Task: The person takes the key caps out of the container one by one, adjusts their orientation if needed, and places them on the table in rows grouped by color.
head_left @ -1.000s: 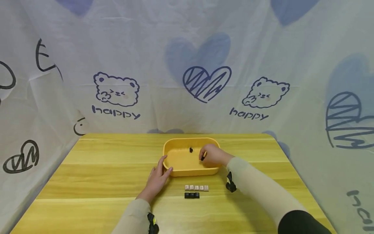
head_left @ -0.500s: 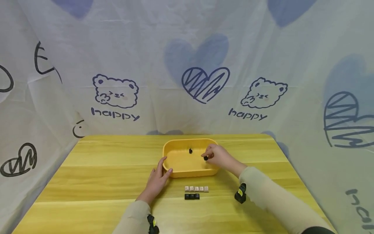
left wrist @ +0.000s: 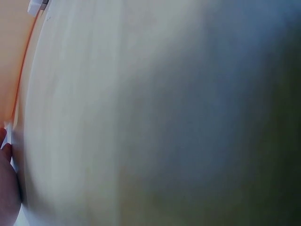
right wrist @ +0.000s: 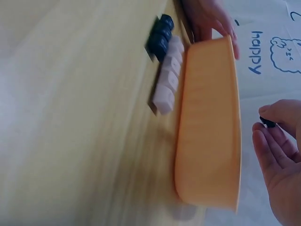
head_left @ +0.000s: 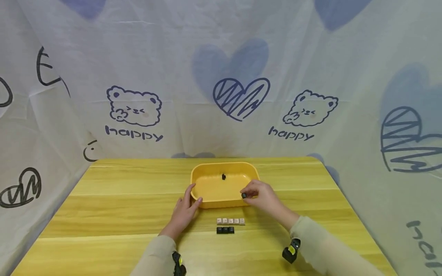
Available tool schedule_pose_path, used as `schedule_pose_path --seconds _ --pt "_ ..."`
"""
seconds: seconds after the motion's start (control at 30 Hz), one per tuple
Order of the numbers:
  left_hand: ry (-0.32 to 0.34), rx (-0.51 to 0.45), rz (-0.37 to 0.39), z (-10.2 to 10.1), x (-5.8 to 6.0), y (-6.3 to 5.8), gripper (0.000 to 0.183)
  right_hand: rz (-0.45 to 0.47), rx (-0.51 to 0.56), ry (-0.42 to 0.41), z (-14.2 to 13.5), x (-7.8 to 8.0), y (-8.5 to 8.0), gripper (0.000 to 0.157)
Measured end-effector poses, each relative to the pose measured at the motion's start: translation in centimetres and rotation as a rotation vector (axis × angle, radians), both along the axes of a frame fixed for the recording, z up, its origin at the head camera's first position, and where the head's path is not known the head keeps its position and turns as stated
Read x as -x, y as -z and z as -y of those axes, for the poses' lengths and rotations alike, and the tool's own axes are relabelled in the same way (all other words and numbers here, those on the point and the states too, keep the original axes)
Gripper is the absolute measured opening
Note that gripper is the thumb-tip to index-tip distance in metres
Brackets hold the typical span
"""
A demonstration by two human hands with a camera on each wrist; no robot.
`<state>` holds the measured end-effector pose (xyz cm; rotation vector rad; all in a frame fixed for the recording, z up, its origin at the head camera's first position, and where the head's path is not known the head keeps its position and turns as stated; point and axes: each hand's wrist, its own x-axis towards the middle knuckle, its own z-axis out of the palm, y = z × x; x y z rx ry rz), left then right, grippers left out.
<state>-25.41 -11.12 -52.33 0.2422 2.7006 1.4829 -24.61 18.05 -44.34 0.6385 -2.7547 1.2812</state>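
Note:
A black keycap point(head_left: 244, 195) is pinched between the thumb and fingers of my right hand point(head_left: 263, 197), over the near right part of a yellow plastic tray point(head_left: 224, 204). In the right wrist view the keycap point(right wrist: 267, 122) shows between thumb and fingertips, above the tray's rim. My left hand point(head_left: 183, 212) rests at the tray's left front corner, its thumb and fingers spread along the rim. Another black piece point(head_left: 223, 176) lies inside the tray near its back wall. In front of the tray sit a row of several white keycaps point(head_left: 230, 221) and, nearer, a row of three black keycaps point(head_left: 225, 230).
The wooden table point(head_left: 121, 199) extends to both sides of the tray. White cloth point(head_left: 186, 126) printed with hearts and bears hangs behind and beside it. Each sleeve carries a black wrist device, such as the right one point(head_left: 291, 250).
My right hand has moved from inside the tray toward its near right rim, drawing back with the black keycap in its fingertips. The left hand has stayed at the tray's corner.

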Motion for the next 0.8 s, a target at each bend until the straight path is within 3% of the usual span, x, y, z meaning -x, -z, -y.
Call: schedule_pose_path --seconds 0.2,0.53,0.63,0.8 --pt "0.008 -0.004 -0.010 0.0 0.1 -0.1 0.064 0.005 0.002 -0.008 0.0 -1.5 0.8 0.019" --pt "0.016 -0.011 -0.011 0.0 0.0 -0.4 0.064 0.166 0.037 0.042 0.7 -3.5 2.3 0.018" --pt "0.018 -0.009 -0.016 0.0 0.0 -0.3 0.063 0.156 0.023 0.040 0.9 -4.0 2.8 0.019" --pt "0.017 0.000 -0.021 0.0 0.0 -0.2 0.063 0.052 -0.066 0.026 1.3 -4.7 3.3 0.018"
